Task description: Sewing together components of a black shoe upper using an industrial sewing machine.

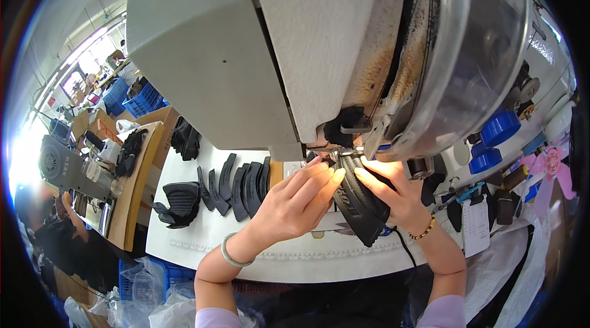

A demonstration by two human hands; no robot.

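Below the head of a large grey-white sewing machine (215, 58), a black curved padded piece (355, 208) with raised lettering lies at the needle area. My left hand (295, 202) pinches its left edge, the fingertips close together near the presser foot. On the other side my right hand (396, 196) grips the piece with its fingers bent over the top edge. The piece's far end goes in under the machine, where the needle is hidden. Left of my left hand, several black curved strips (238, 187) lie side by side on the white table (295, 266).
A stack of black molded pads (178, 205) sits at the table's left, with more black pieces (184, 139) behind. Blue spools (501, 128), a pink flower-shaped fan (550, 168) and a white tag (475, 223) are at right. Another person (55, 236) works at far left.
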